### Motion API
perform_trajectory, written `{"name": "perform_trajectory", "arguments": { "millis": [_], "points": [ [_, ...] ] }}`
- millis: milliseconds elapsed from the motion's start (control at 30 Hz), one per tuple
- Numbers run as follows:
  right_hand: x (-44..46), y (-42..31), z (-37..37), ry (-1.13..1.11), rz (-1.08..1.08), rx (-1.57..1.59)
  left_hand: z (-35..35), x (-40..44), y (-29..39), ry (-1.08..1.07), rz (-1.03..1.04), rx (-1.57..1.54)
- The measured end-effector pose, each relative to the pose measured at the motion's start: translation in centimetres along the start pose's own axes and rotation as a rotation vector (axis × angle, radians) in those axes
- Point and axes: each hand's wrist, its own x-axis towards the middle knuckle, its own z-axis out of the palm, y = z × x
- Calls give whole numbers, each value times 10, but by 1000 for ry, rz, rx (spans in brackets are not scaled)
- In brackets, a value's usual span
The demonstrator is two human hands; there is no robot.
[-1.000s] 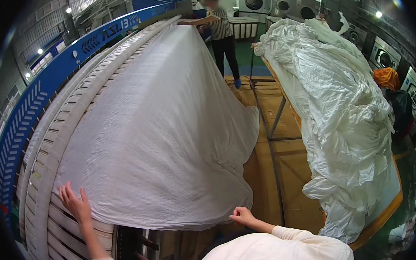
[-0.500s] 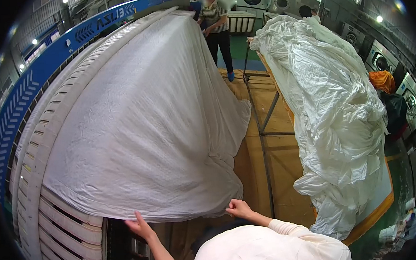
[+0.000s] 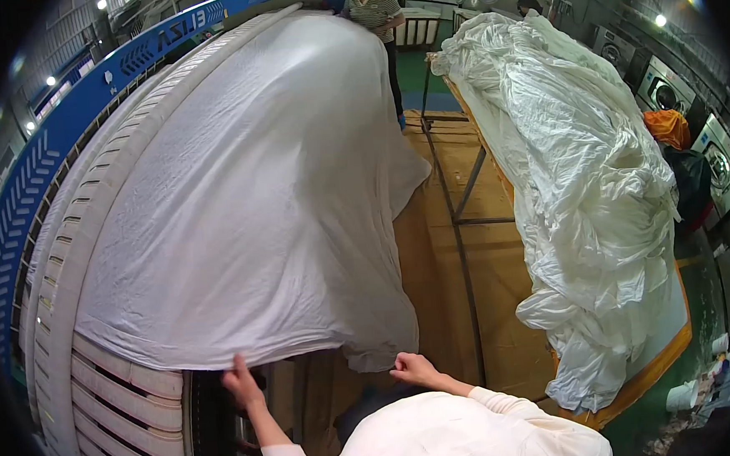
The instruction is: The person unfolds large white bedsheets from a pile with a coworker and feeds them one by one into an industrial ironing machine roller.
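Observation:
A large white sheet [image 3: 239, 219] lies across the slatted feed belts of a machine and billows up in the middle. Its near edge runs to my left hand [image 3: 243, 388], whose thumb lies over the hem with the fingers beneath. My right hand [image 3: 417, 369] is closed in a fist at the sheet's near right corner; the cloth between its fingers is barely visible. Between my two hands the hem sags and folds.
A blue machine beam [image 3: 81, 99] and a pale roller cover [image 3: 88, 211] border the left. On the right, a heap of white linen [image 3: 580, 190] covers a table with a metal frame [image 3: 458, 222]. Another person [image 3: 373, 14] stands at the sheet's far end; washing machines [image 3: 716, 160] line the right.
The sheet has puffed up in the middle, and its right edge has drawn leftward. My left hand has risen slightly at the hem. The far person has shifted a little.

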Motion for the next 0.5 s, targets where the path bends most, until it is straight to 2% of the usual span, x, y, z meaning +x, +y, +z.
{"name": "perform_trajectory", "arguments": {
  "millis": [33, 100, 200, 300, 367, 400, 433, 500],
  "points": [
    [-1, 3, -1, 0, 5, -26, 14, 8, -17, -30, 185, -122],
    [-1, 2, 6, -2, 24, -40, 31, 18, -30, 2, 357, -57],
    [-4, -5, 2, -18, 79, -41, 30, 15, -39, -153, 267, 78],
    [0, -7, 11, -74, 22, 23, 3, 5, -26, -336, 282, 310],
    [0, -23, 12, -92, 27, 55, -16, -35, 15, -391, 338, 350],
    [4, -24, 16, -98, 17, 21, -26, -56, 42, -454, 419, 237],
    [7, -23, 20, -106, 11, -12, -38, -64, 56, -541, 382, 177],
    [3, -58, 18, -27, -81, -37, -55, -78, 60, -476, 87, -206]
  ]
}}
